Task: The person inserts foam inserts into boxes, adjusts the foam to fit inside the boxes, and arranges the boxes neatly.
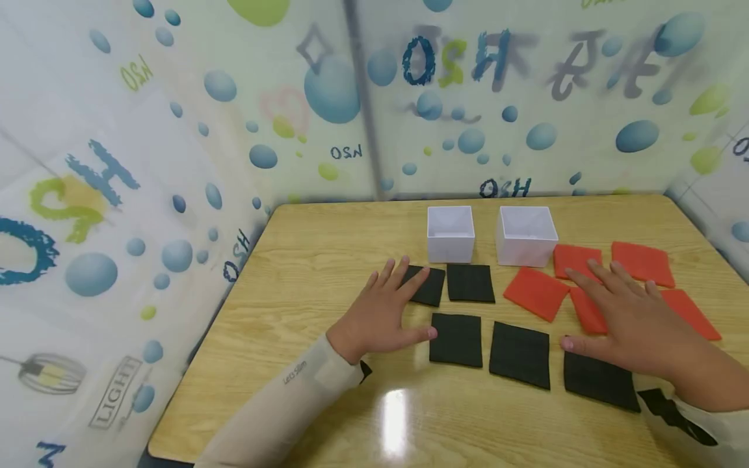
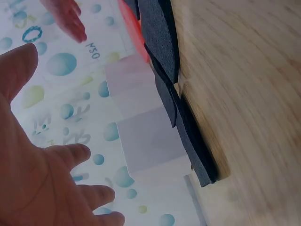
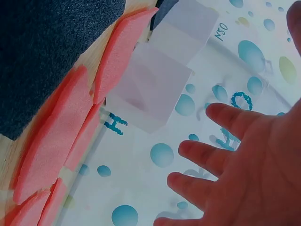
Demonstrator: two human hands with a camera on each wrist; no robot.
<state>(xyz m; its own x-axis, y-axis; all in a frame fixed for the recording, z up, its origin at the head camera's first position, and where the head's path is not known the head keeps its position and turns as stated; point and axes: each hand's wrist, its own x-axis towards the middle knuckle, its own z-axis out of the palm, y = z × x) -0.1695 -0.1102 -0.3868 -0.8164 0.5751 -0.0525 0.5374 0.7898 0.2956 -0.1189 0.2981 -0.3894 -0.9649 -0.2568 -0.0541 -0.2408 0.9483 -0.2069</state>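
1. Black foam squares (image 1: 457, 338), matte and soft-edged, lie in two loose rows along the middle of the wooden table (image 1: 304, 260); red foam squares (image 1: 536, 293) of the same cut overlap one another toward the right edge.
2. My left hand (image 1: 383, 312) lies flat with fingers spread wide, holding nothing; its fingertips rest on the far-left black square (image 1: 427, 286), its thumb just beside the near-row square.
3. My right hand (image 1: 629, 318) is likewise spread and empty, fingers over the red squares, thumb touching the edge of a near black square (image 1: 599, 380).
4. Two white open-topped boxes (image 1: 450, 233) stand side by side toward the far edge, just behind the foam.
5. The glossy, wood-grained tabletop is bare along its left side and near edge.
6. A bubble-printed curtain (image 1: 175, 162) closes in the far and left sides.
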